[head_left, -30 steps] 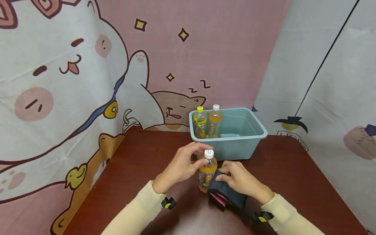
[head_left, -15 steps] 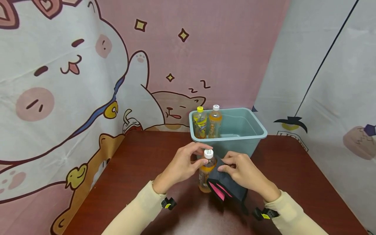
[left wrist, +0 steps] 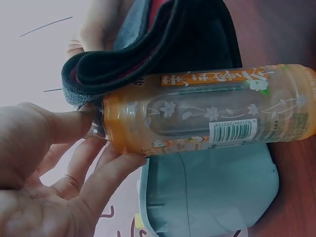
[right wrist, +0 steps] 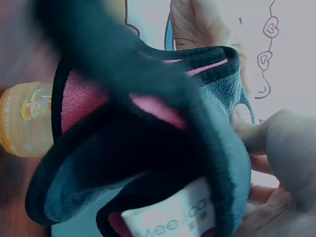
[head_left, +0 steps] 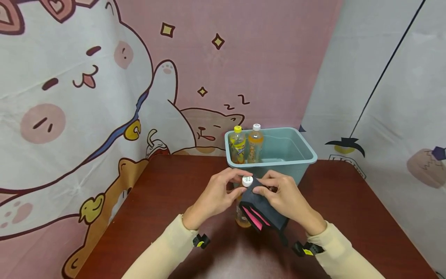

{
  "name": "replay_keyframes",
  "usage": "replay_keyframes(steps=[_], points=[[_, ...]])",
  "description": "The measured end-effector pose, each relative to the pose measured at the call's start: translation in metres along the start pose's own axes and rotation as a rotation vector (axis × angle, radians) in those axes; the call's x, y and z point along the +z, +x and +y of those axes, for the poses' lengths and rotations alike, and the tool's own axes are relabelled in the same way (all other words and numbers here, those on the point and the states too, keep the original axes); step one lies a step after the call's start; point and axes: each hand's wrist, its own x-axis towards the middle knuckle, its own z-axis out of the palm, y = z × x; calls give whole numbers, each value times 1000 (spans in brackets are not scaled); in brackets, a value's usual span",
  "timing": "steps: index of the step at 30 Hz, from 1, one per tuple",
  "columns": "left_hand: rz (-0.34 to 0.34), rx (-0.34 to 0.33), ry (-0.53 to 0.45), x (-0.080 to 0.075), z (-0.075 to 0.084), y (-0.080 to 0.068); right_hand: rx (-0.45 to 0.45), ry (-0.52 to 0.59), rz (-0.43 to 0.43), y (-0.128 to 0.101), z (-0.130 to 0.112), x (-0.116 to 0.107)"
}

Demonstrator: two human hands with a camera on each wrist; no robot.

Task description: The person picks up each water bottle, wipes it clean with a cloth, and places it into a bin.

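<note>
Two hands [head_left: 212,197], fleece cloth [head_left: 259,207], plastic btl [head_left: 241,219]

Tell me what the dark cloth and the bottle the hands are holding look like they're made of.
The cloth looks like soft fleece or microfibre: fuzzy nap, dark grey with pink lining and a sewn label. The bottle looks like clear glossy plastic, since orange drink shows through it; its cap is white, probably plastic.

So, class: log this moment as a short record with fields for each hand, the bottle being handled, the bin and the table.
left hand: fingers pinch the bottle's neck below the cap
right hand: holds a dark cloth against the bottle
bottle: orange drink, white cap, upright
bin: pale blue, two bottles inside
table: dark red-brown
</note>
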Motion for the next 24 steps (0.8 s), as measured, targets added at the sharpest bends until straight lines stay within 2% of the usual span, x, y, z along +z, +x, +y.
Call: replay_keyframes(steps=[13,24], points=[[11,14,2,0,0,1,32,-6,5,-3,4,2],[-2,-16,-34,-1,0,0,113,-11,-73,-16,15,4]])
